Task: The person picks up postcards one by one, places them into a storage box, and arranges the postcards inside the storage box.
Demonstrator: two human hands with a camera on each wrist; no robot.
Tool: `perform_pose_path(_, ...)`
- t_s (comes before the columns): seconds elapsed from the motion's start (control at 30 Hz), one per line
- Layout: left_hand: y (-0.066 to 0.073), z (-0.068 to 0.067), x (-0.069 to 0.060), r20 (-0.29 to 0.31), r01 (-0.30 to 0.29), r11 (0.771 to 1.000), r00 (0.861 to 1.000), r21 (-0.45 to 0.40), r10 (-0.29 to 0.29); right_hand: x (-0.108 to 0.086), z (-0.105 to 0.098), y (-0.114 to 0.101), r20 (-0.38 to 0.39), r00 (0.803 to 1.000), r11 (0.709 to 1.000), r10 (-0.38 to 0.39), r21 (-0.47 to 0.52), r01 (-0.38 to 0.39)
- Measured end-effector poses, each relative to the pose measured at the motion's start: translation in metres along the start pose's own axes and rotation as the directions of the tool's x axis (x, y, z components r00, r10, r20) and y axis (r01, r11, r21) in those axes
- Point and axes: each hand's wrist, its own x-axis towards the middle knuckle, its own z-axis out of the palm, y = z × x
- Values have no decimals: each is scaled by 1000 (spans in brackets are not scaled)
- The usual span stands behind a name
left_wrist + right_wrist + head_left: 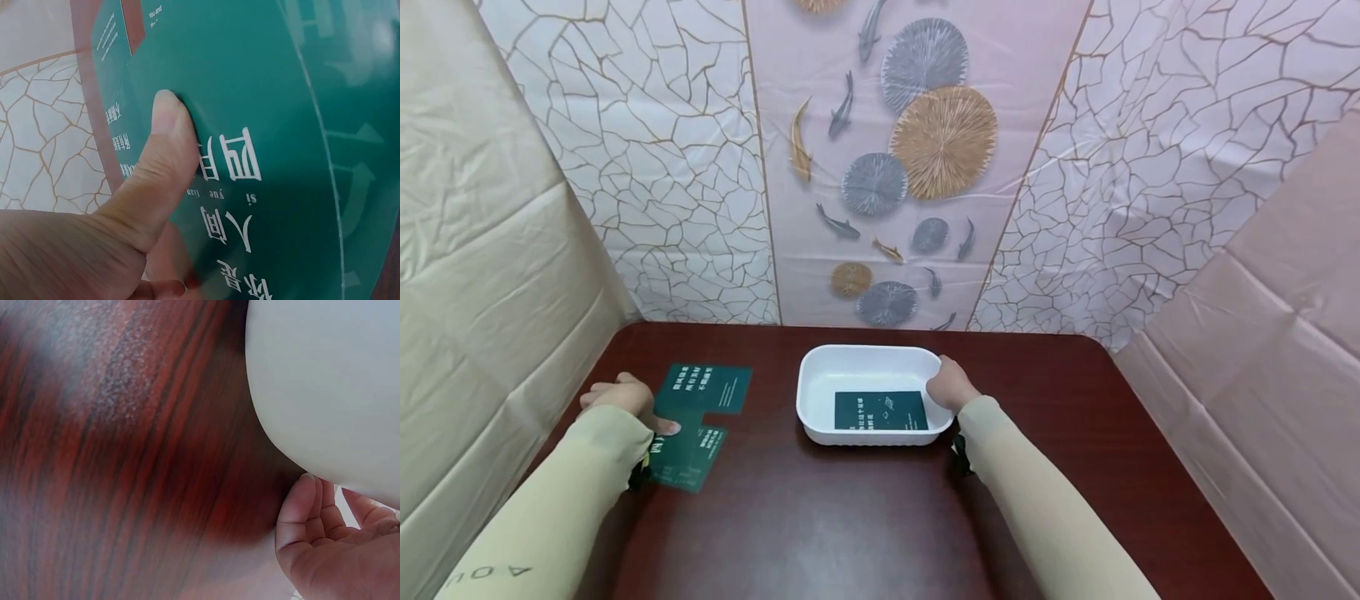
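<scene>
A green printed card (688,462) with white lettering is pinched by my left hand (628,400) at the table's left. In the left wrist view the thumb (164,144) lies across the face of this card (262,81), and other fingers show partly below it. Just beyond is another green printed area (707,385), apparently a second card; their overlap is hard to make out. My right hand (951,385) grips the right end of a white tray (820,367), its curled fingers (300,506) at the tray's underside in the right wrist view. Inside the tray lies a dark green card (880,411).
The dark red wood-grain table (820,517) has rounded far corners. A patterned cloth (685,208) hangs behind it, and pale cloth panels (460,292) stand along both sides.
</scene>
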Motion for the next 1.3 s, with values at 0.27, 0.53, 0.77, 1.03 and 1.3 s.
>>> perform_pose_path(0.27, -6, 4, 16, 18, 2, 997, 1000, 77, -3, -1, -1, -2, -3, 1000, 1000, -10, 2, 10)
perform_pose_path(0.53, -17, 7, 21, 25, 1, 1000, 1000, 17, -1, 2, 3, 0, -2, 1000, 1000, 12, 6, -12)
perform_pose_path(0.77, -19, 1, 20, 2, -15, 1000, 1000, 21, 15, 3, 2, -2, -2, 1000, 1000, 15, 9, -15)
perform_pose_path(1.03, -20, -2, 24, -20, -56, 994, 998, 94, 59, 3, 0, -4, 3, 1000, 1000, 8, 12, -8)
perform_pose_path(1.3, -27, -6, 26, -38, -158, 987, 987, -20, 158, 2, 1, -3, 2, 1000, 1000, 13, -3, -13)
